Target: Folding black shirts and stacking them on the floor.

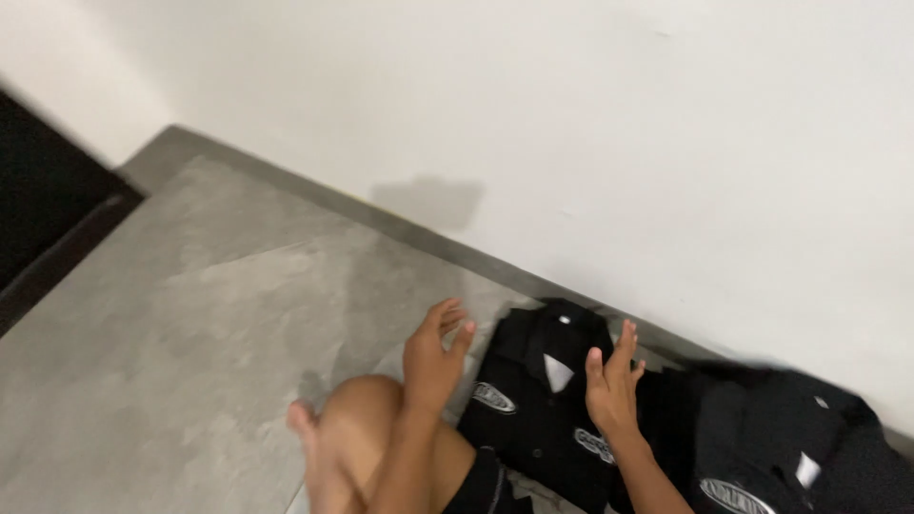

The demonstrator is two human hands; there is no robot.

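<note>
A folded black collared shirt [533,409] with oval white chest patches lies on the grey floor beside the wall. My left hand [433,357] hovers just left of it, fingers spread and empty. Over the shirt's right side, my right hand [609,385] is raised with fingers apart, holding nothing. My bare knee [367,424] is bent up below the left hand.
A heap of more black garments [790,447] lies to the right against the white wall [571,124]. The grey tiled floor [190,333] stretches left toward a dark doorway [38,200]. A grey skirting strip runs along the wall's foot.
</note>
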